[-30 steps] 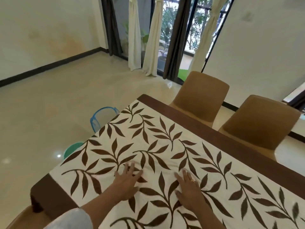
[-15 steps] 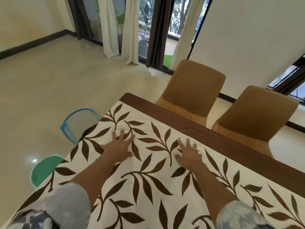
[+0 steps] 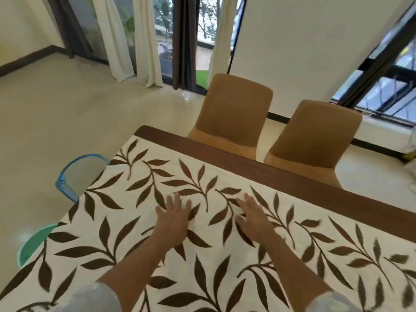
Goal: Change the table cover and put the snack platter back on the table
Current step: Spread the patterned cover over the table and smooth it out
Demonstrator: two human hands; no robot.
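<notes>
A cream table cover [image 3: 139, 221] printed with brown leaf sprays lies spread over the dark wooden table [image 3: 258, 167], whose bare far edge shows as a brown strip. My left hand [image 3: 174, 218] lies flat on the cloth, fingers straight and spread. My right hand [image 3: 254, 216] lies flat on the cloth a little to the right, fingers straight too. Both palms press the fabric near the middle of the table. No snack platter is in view.
Two tan chairs [image 3: 234, 113] [image 3: 315, 140] stand along the far side of the table. A blue stool [image 3: 78, 174] and a green stool [image 3: 33, 244] stand at the table's left end. Curtains [image 3: 126, 37] and a glass door are beyond the tiled floor.
Both hands have slid forward over the cloth, away from me toward the far edge, staying flat. The view has shifted toward the right, showing more of the chairs and window.
</notes>
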